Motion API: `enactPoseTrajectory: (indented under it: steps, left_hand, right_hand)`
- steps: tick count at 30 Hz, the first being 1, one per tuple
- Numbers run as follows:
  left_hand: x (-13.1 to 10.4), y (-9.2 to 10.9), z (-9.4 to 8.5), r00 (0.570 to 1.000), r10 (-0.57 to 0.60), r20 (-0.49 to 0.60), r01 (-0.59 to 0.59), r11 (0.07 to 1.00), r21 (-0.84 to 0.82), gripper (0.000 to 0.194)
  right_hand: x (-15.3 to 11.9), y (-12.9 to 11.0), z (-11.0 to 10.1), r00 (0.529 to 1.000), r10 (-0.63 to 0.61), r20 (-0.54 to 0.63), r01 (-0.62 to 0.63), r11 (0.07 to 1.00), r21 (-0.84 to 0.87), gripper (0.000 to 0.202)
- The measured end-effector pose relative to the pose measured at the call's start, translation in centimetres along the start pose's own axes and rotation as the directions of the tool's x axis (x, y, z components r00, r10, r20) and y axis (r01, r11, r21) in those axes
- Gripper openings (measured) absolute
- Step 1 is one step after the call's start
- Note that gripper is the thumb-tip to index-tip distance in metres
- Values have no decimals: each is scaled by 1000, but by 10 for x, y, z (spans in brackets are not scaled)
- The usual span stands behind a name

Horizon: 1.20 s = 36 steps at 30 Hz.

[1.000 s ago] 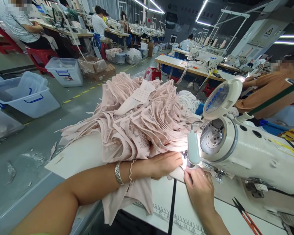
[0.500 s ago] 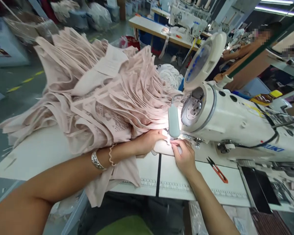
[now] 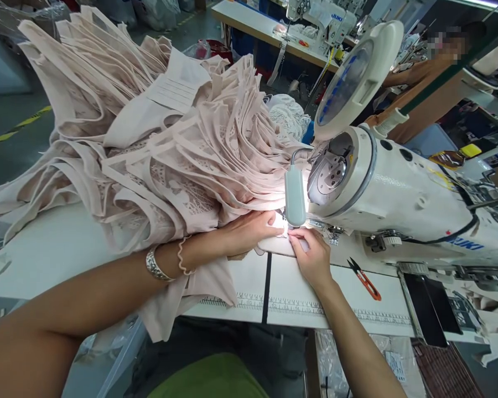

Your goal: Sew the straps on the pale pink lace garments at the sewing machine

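Observation:
At the lit needle area of the white sewing machine (image 3: 415, 193), both my hands are close together. My left hand (image 3: 249, 231) is closed on a pale pink garment (image 3: 209, 287), with part of the cloth hanging over the table edge below my forearm. On the other side of the needle, my right hand (image 3: 314, 255) pinches the garment's edge between thumb and fingertips. A small grey-green lamp (image 3: 295, 196) hangs just above my fingertips and hides part of the needle. Glare blurs the cloth there.
A big heap of pink lace-trimmed garments (image 3: 178, 155) covers the table's left and back. Orange-handled thread snips (image 3: 364, 279) lie right of my right hand. A printed ruler (image 3: 294, 307) runs along the front edge. Another person (image 3: 423, 94) is at the far right, behind the machine.
The view has tilted down slightly, so the scene sits higher. Both hands stay by the needle; the left thumb and fingers have shifted a little on the cloth.

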<state>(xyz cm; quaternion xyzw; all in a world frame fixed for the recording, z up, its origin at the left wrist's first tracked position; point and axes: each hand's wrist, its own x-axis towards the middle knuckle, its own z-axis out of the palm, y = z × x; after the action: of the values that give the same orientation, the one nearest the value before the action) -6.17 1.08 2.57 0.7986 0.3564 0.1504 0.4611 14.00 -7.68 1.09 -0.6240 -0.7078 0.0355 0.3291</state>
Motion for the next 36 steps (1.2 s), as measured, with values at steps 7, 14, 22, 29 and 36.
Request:
enactPoseTrajectory:
  steps: [7,14,22,29,36]
  left_hand:
    - [1,-10,3,830,536,151,-545,728,416,22]
    - [5,-16,11,745,655,129,-594,562,575,21]
    - [3,-18,14,750,652,107,-535,504,679,16]
    - [-1,-17,12,735,674,78,-506,467,725,19]
    - [-2,-14,15,719,694,39,-466,439,768,29]
  right_hand:
    - [0,-5,5,915,-403,-34,371,870,-324,14]
    - [1,-14,10,914,-406,1,368,827,-425,25]
    - [2,-14,7,989,-79,-126,72,996,-56,17]
    - [0,-5,-1,970,-234,-69,229,971,-64,12]
    - [0,-3,-3,955,-288,-68,283,956,-79,18]
